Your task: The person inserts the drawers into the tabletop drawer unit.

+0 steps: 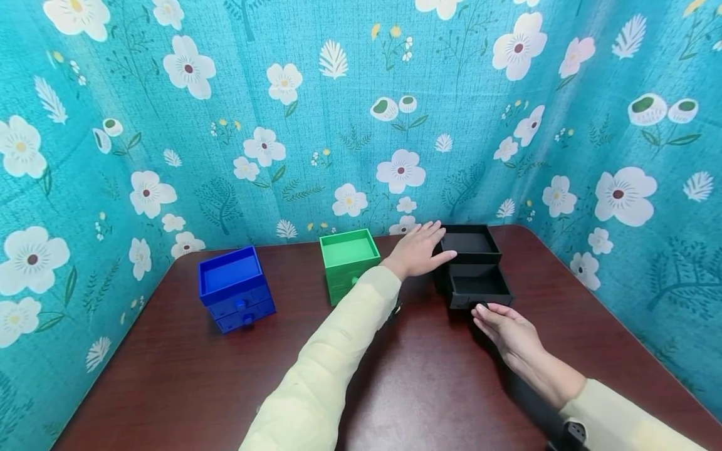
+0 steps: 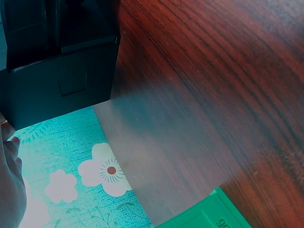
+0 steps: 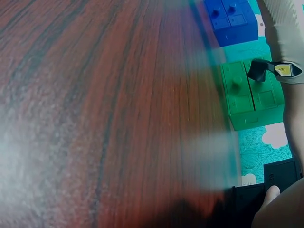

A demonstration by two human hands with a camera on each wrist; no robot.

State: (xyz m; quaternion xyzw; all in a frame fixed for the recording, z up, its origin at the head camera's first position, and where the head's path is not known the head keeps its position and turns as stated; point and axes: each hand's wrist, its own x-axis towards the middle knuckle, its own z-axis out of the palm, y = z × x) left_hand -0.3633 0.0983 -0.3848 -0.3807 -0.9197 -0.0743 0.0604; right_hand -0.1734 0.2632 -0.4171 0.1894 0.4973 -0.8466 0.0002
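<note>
A small black drawer box (image 1: 470, 241) with a tray-like top stands at the back right of the table, one black drawer (image 1: 479, 287) pulled out at its front. Inside, that drawer shows a bare floor. My left hand (image 1: 416, 249) rests against the box's left side, fingers extended and thumb spread toward the front. With thumb and fingers, my right hand (image 1: 510, 335) pinches the drawer's front at its knob, which the fingertips mostly hide. In the left wrist view the box's side (image 2: 61, 90) appears, with part of the left hand (image 2: 12, 190) beside it.
A green drawer box (image 1: 350, 250) stands left of the black one, partly behind my left sleeve. Farther left is a blue drawer box (image 1: 234, 288) with its drawers in. A flowered turquoise curtain (image 1: 338, 113) surrounds the brown table (image 1: 429, 376) at the back and sides.
</note>
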